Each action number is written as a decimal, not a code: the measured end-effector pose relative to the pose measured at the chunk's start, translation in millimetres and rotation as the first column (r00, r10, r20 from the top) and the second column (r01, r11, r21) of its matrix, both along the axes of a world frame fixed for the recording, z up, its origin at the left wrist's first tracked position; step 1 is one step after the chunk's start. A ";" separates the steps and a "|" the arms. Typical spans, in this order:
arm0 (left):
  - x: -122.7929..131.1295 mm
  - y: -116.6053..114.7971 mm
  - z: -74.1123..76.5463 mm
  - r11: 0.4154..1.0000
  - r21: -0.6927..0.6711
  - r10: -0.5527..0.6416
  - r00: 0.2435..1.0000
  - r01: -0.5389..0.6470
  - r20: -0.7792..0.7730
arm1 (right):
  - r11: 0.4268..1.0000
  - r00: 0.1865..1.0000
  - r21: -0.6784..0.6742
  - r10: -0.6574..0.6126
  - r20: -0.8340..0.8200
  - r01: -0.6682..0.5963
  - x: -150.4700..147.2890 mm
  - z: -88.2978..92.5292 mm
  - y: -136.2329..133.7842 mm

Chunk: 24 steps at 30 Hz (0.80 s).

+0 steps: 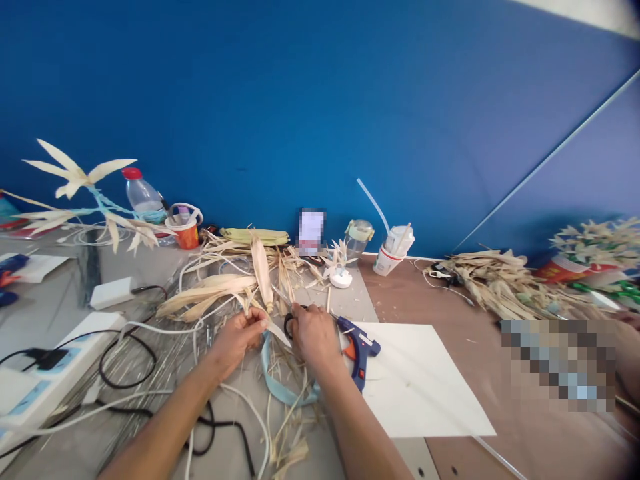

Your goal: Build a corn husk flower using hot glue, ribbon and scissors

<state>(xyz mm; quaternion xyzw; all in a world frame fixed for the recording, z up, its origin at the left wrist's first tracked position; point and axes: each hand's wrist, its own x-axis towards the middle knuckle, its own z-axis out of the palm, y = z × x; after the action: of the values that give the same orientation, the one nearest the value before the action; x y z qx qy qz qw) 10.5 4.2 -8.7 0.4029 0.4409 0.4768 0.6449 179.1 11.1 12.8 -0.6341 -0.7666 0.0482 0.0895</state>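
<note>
Working a pale strip [279,334] between both hands, low centre of view. Clock centred on the strip, 12 toward the wall.

Left hand [240,337]: at 9, thumb and fingertips pinched narrow, looks to have the strip's near end. Right hand [316,337]: at 3, fingers curled, back of hand up, right beside a black loop [288,325], probably a scissor handle. Can't tell whether it grips the loop, the strip or both; palm is hidden.

Step in hand, my read: shaping or trimming the strip, a single piece of husk by the look of it. Cut edge not visible, so can't confirm.

Next move calls for a firm left pinch, strip pulled flat and its free edge presented to the right side, fingertips clear of any blade.

Around it: blue ribbon [273,385] curves below at 6, running under the right forearm; worth watching for snags. Glue gun [361,347] lies at 3, just past the right hand, on the edge of white paper [430,387]. Loose husks [210,297] at 10, small flower [341,277] on the bench [359,303] between 1 and 2. Power strip [80,357] at 9, well apart.
</note>
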 end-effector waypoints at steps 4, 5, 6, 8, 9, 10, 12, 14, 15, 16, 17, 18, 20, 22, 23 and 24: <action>1.1 -1.3 1.8 1.000 0.006 0.004 1.000 -0.004 -0.004 | 0.999 1.000 -0.032 -0.027 -0.004 0.027 -2.4 4.7 0.0; 1.3 -1.5 2.0 1.000 0.007 0.005 1.000 -0.005 0.001 | 0.999 1.000 -0.033 -0.024 -0.003 0.024 -2.8 5.4 -0.4; 1.5 -1.7 2.1 1.000 0.008 0.004 1.000 -0.004 0.007 | 0.999 1.000 -0.029 -0.015 -0.002 0.015 -3.2 5.8 -1.0; 1.8 -1.8 1.9 1.000 0.009 0.001 1.000 -0.001 0.023 | 1.000 1.000 -0.009 0.000 0.002 0.000 -3.8 5.9 -1.9; 1.8 -1.8 1.7 1.000 0.010 0.000 1.000 -0.001 0.031 | 1.000 1.000 -0.001 0.000 0.002 0.000 -4.2 5.8 -2.3; 1.7 -1.7 1.3 1.000 0.012 -0.001 0.999 0.000 0.041 | 1.000 1.000 0.004 -0.006 0.002 0.006 -4.5 5.6 -2.5; 1.3 -1.3 0.6 1.000 0.015 -0.007 0.998 0.006 0.057 | 1.000 1.000 0.004 -0.022 -0.004 0.022 -5.3 5.1 -2.2; 0.9 -0.9 0.1 1.000 0.018 -0.012 0.998 0.011 0.065 | 1.000 0.999 0.011 -0.022 -0.025 0.022 -5.7 4.3 -1.2; 0.8 -0.7 0.2 1.000 0.017 -0.014 0.998 0.013 0.066 | 0.999 0.999 0.028 -0.019 -0.043 0.021 -5.6 3.6 -0.4; 0.8 -0.6 0.4 1.000 0.016 -0.014 0.998 0.013 0.065 | 0.999 0.998 0.050 -0.017 -0.064 0.020 -5.3 2.6 0.5; 0.8 -0.6 0.8 1.000 0.015 -0.013 0.998 0.012 0.064 | 0.997 0.996 0.075 -0.012 -0.084 0.019 -4.7 1.4 1.4; 1.0 -0.6 1.3 1.000 0.013 -0.011 0.998 0.010 0.063 | 0.996 0.995 0.092 -0.010 -0.099 0.019 -4.0 0.1 2.3; 1.4 -0.7 2.1 1.000 0.009 -0.007 0.998 0.007 0.062 | 0.996 0.994 0.084 -0.015 -0.104 0.024 -2.5 -2.7 3.7; 1.6 -0.5 2.4 1.000 0.010 -0.002 0.998 0.001 0.058 | 0.999 0.996 0.041 -0.027 -0.089 0.031 -1.5 -4.8 4.1; 1.6 -0.4 2.2 1.000 0.010 -0.002 0.999 0.001 0.054 | 0.999 0.996 0.028 -0.031 -0.083 0.033 -1.4 -5.5 3.9; 1.6 -0.2 1.9 1.000 0.011 -0.003 0.999 0.002 0.048 | 0.999 0.996 0.027 -0.025 -0.082 0.027 -1.5 -5.9 3.6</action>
<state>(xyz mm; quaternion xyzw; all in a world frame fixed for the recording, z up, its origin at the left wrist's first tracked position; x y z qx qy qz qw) 12.1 4.0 -6.7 0.3953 0.4221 0.4879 0.6538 177.6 14.7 7.0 -0.6403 -0.7544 0.0622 0.1305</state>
